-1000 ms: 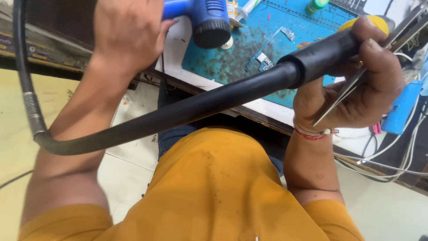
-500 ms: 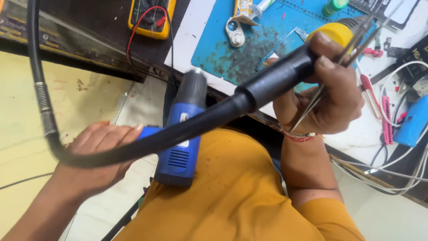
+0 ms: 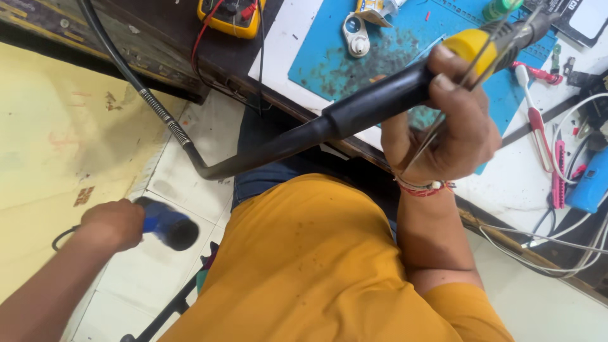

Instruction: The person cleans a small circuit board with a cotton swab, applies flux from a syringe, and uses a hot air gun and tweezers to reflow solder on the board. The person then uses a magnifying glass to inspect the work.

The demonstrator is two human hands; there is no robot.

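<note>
Hands: two, one heat gun (image 3: 166, 227), one handpiece (image 3: 405, 95)

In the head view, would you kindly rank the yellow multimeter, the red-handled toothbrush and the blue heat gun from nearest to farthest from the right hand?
1. Red-handled toothbrush: on the bench just right of the right hand.
2. Yellow multimeter: bench top, upper left.
3. Blue heat gun: low on the left, held in the left hand over the floor.

Left hand (image 3: 114, 223) lowering the blue heat gun (image 3: 166, 227) from the surface (image 3: 506, 183) down beside the floor (image 3: 183, 164), now blurring with motion
</note>
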